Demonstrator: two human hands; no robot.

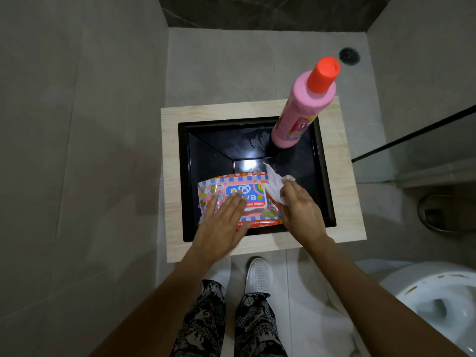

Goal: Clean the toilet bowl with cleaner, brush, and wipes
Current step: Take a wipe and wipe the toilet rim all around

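Note:
A pink and orange pack of wet wipes (247, 197) lies in the near part of a black square sink (206, 155). My left hand (221, 222) rests flat on the pack with fingers spread. My right hand (300, 211) is closed on a white wipe (274, 185) that sticks out beside the pack's right end. A tall pink cleaner bottle (304, 109) with an orange cap stands upright in the sink's far right corner. The white toilet bowl (435, 300) shows at the lower right, lid up. No brush is visible.
The sink sits in a light wood-look counter (342, 191). A round floor drain (349, 56) lies at the far right. A glass panel edge (412, 135) runs along the right. My feet (258, 275) stand on pale tiles below the counter.

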